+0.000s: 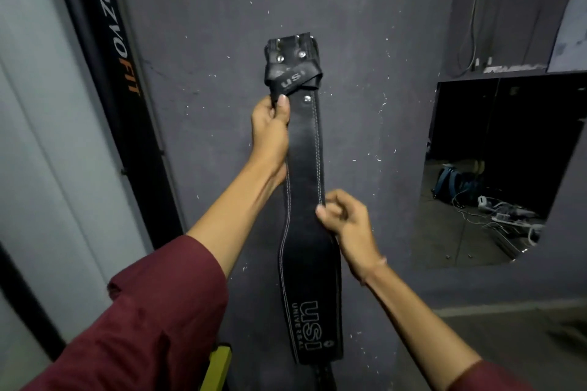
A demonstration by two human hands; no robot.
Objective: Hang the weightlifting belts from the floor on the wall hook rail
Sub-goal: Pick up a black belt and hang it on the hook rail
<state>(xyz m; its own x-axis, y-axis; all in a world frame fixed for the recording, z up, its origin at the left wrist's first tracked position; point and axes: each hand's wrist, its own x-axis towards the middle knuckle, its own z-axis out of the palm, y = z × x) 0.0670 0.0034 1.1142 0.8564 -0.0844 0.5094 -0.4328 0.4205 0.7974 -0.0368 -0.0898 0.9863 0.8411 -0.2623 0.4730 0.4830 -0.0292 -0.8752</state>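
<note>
Just left of centre, left hand [270, 133] raised against the wall [206, 41], thumb and curled fingers pinching the loose end of a black strap [293, 79] printed USI. Below and to the right, right hand [346, 219] with fingers curled in, thumb and forefinger nipping the right stitched edge of the belt [305, 152]. Belt black, hanging upright and flat against the dark grey wall at centre frame. Narrow riveted top end at upper centre with the strap looped across it; wide lower end at bottom centre, marked USI UNIVERSAL. Support behind the top end hidden, so cannot tell what bears it. Maroon sleeve [152, 311] over the left forearm at lower left. Yellow object [219, 365] at the bottom edge, just beside the belt's lower end. Black banner [111, 41] with white and orange lettering slanting down the upper left. Mirror [460, 124] set in the wall at right, with floor, tangled cables [502, 216] and a blue bag [454, 181] in it.
</note>
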